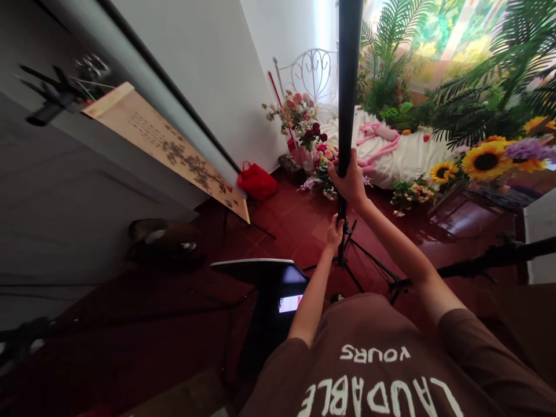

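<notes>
A tall black light stand (348,75) rises upright in front of me, its tripod legs (354,275) spread over the floor. My right hand (351,180) is closed around its pole at the upper of the two grip points. Lower down, my left hand (335,233) is wrapped on the same pole, close beside a small black clamp knob (346,228). The top of the stand runs out of view. Part of each hand's grip is hidden behind the pole.
Left of me hangs a painted scroll (174,150), with a red bag (257,180) by the wall. A dark panel with a pale edge (252,262) stands near my left arm. Ahead are flowers (299,110) and a draped bed (386,165); a black bar (499,255) crosses at right.
</notes>
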Tool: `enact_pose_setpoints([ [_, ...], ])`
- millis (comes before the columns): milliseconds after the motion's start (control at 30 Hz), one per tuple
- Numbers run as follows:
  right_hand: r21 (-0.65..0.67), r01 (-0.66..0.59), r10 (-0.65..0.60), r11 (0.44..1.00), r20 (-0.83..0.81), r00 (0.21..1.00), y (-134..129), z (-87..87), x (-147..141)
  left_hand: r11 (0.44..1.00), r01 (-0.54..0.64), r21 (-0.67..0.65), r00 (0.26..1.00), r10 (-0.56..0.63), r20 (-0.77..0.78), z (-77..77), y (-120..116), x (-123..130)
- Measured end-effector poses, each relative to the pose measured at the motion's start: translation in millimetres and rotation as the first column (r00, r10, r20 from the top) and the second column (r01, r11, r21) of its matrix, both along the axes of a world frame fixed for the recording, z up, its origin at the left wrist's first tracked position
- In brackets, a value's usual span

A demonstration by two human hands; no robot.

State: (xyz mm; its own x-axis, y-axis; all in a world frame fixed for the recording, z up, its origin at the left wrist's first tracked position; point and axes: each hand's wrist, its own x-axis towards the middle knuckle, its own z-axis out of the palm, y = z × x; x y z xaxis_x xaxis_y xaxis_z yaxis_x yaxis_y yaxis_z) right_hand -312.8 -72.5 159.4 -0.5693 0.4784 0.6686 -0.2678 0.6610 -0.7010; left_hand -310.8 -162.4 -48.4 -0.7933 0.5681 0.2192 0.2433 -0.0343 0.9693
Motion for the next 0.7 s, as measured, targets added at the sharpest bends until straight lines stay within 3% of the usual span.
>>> enact_pose_setpoints([
  [100, -0.055, 0.026, -0.025, 0.998, 0.012, 1.0, -2, -18.8, 4, 1.0, 0.002, 0.0, 1.0, -0.002, -0.004, -2.2, -1, -1],
  [333, -0.16, 0.157, -0.116, 0.975, 0.241, 0.964, -18, -90.3, 23, 1.0, -0.004, -0.001, 1.0, 0.004, 0.02, -4.8, 1, -2],
  [567, -0.094, 0.135, -0.104, 0.986, 0.281, 0.954, -13, -97.6, 28, 1.0, -0.005, 0.004, 0.998, 0.004, 0.061, -7.0, 3, -1],
  [700, -0.029, 0.057, -0.045, 0.998, 0.318, 0.947, -12, -113.7, 61, 1.0, -0.004, 0.013, 0.996, 0.003, 0.086, -14.1, 5, -2],
])
